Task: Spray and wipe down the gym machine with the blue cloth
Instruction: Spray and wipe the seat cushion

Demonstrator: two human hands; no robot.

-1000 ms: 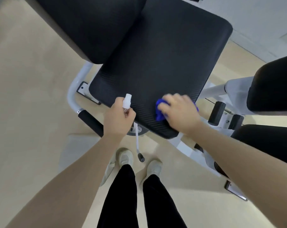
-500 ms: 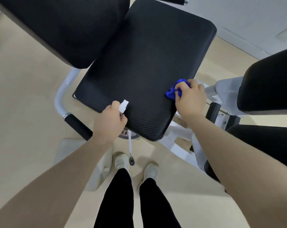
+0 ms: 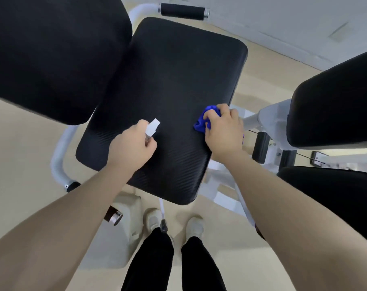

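Since a second ago, right hand [image 3: 224, 131] slid blue cloth [image 3: 205, 120] from seat pad [image 3: 168, 91] front to right edge, fingers bunched on it, pressing to wipe. Left hand [image 3: 134, 145] grips spray bottle [image 3: 153, 128] over pad, ready.

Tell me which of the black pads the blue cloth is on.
The flat seat pad in the middle: the right hand presses the blue cloth near its right edge. The big pad at upper left and the pad at right go untouched.
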